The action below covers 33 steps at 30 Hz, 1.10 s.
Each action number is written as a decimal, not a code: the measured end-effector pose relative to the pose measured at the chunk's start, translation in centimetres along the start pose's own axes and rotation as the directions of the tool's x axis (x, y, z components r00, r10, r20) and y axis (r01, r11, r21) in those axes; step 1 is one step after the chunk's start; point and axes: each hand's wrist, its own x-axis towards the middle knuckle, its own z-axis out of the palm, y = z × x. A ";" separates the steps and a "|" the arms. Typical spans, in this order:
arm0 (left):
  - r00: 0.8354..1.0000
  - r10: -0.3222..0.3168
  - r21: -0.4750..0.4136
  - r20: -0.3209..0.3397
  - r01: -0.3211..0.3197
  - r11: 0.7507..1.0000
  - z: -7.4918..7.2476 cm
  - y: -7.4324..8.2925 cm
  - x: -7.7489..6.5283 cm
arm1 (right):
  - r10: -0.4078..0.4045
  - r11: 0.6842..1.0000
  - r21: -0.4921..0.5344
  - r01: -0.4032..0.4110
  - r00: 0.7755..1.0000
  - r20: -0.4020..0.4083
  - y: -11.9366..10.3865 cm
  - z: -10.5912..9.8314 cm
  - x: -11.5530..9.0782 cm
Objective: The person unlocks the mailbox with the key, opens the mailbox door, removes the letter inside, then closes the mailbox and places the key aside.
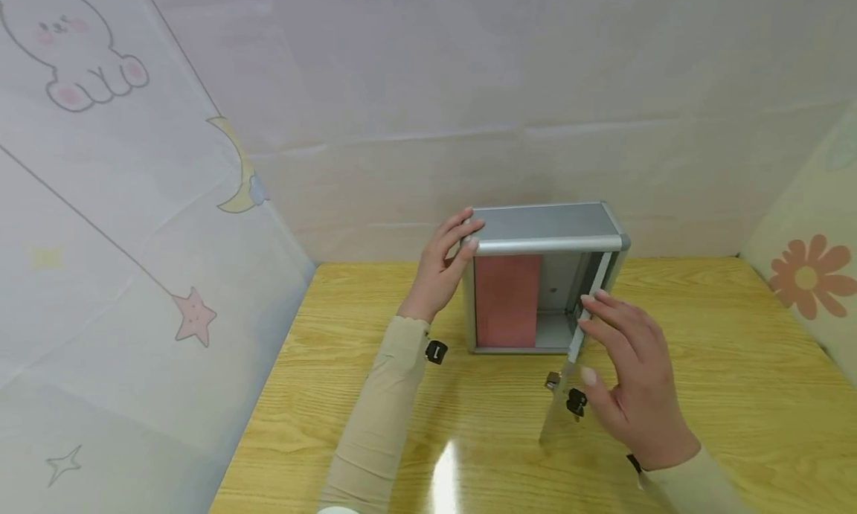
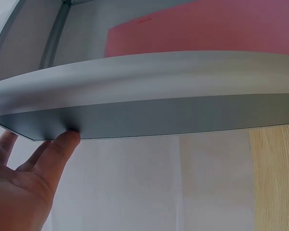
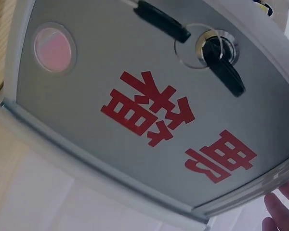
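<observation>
A grey metal lockable box (image 1: 552, 220) stands on the table, its front facing the person. Inside, at the left, a flat pink-red sheet (image 1: 506, 302) stands upright. The left hand (image 1: 438, 265) rests on the box's top left corner, fingers on the top and the thumb by the front edge. The box's door (image 3: 135, 159) is swung out at the right, seen almost edge-on in the head view. My right hand (image 1: 632, 376) touches the door's edge with its fingertips, thumb apart. Red characters, a round window (image 3: 55, 48) and a lock with a key (image 3: 224, 67) show on the door.
A second key (image 3: 161, 21) hangs on the same ring. The yellow wood-grain table (image 1: 335, 335) runs back to a pale wall (image 1: 435, 90). On the left stands a wall panel (image 1: 100, 201) with printed cartoons; a flower print (image 1: 806, 278) is at the right.
</observation>
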 end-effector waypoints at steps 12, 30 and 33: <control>1.000 0.001 -0.001 0.014 -0.001 1.000 -0.1 -0.1 0.1 | 0.090 0.994 0.074 -0.081 0.987 -0.134 0.6 -3.4 -0.7; 0.999 -0.013 0.016 0.032 0.012 1.000 -0.3 -0.3 0.3 | 0.305 0.949 -0.063 -0.310 0.949 -0.073 4.1 -8.7 -1.8; 0.999 -0.009 0.017 0.034 0.009 1.000 -0.2 -0.4 0.4 | 0.329 0.935 -0.121 -0.333 0.943 -0.050 4.7 -9.4 -1.8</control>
